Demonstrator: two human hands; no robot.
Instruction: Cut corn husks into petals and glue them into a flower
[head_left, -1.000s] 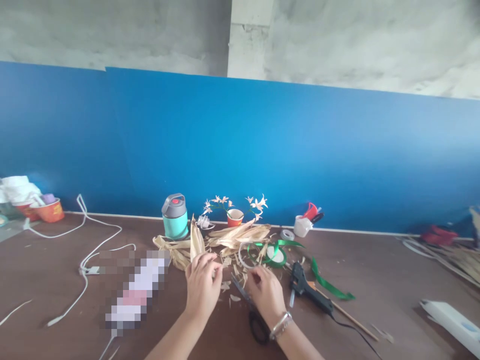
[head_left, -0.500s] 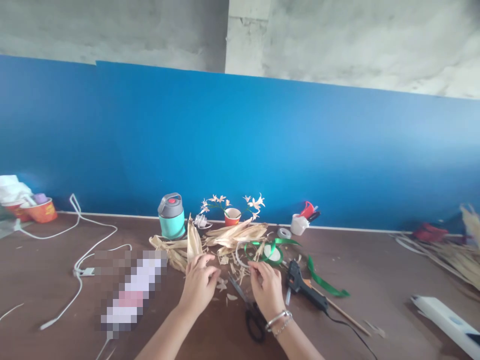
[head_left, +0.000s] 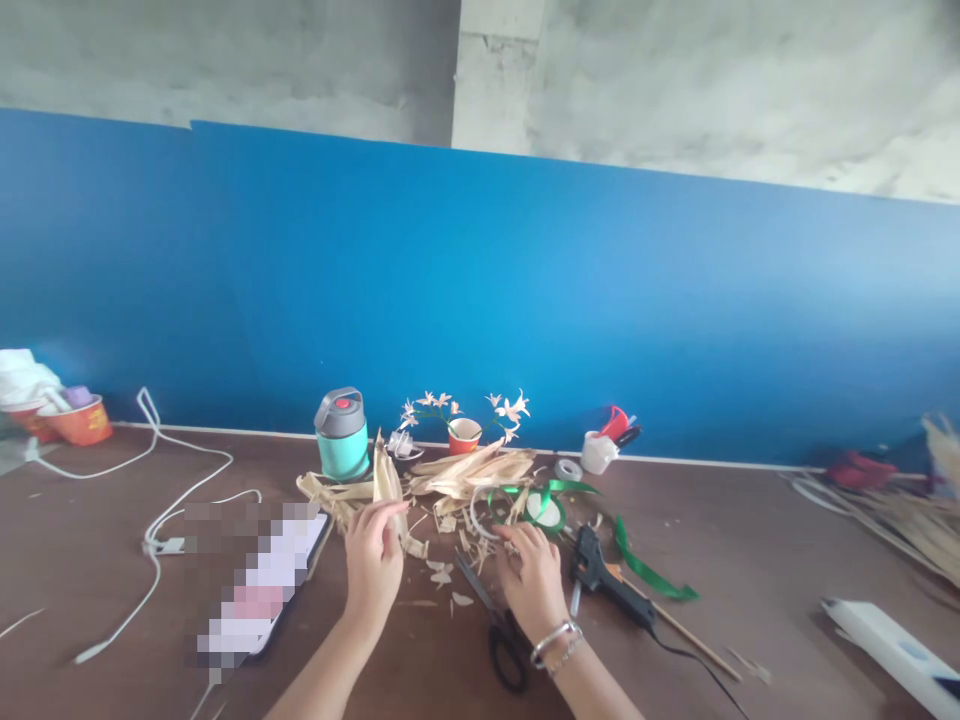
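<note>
My left hand (head_left: 373, 560) is above the table beside an upright dry corn husk (head_left: 388, 475), its fingers stretched forward and the thumb apart. I see nothing in it. My right hand (head_left: 531, 575) hovers by a clear ring-shaped roll (head_left: 480, 515), fingers bent and apart from the thumb, with no visible object between them. A bracelet circles that wrist. Black-handled scissors (head_left: 506, 650) lie open between the hands, near husk scraps (head_left: 442, 572). Right of the right hand rest a black glue gun (head_left: 592, 560) and a spool of green ribbon (head_left: 544, 510).
A phone (head_left: 262, 590), blurred, lies left with white cables (head_left: 154, 520). Along the blue partition stand a teal flask (head_left: 343, 450), a paper cup (head_left: 464, 436) with husk flowers, and a white cup (head_left: 598, 452) of pens. A thin stick (head_left: 697, 638) and a white box (head_left: 885, 640) lie right.
My left hand has moved left and its fingers have straightened, away from the right hand. My right hand has stayed nearly in place, its fingers a little looser.
</note>
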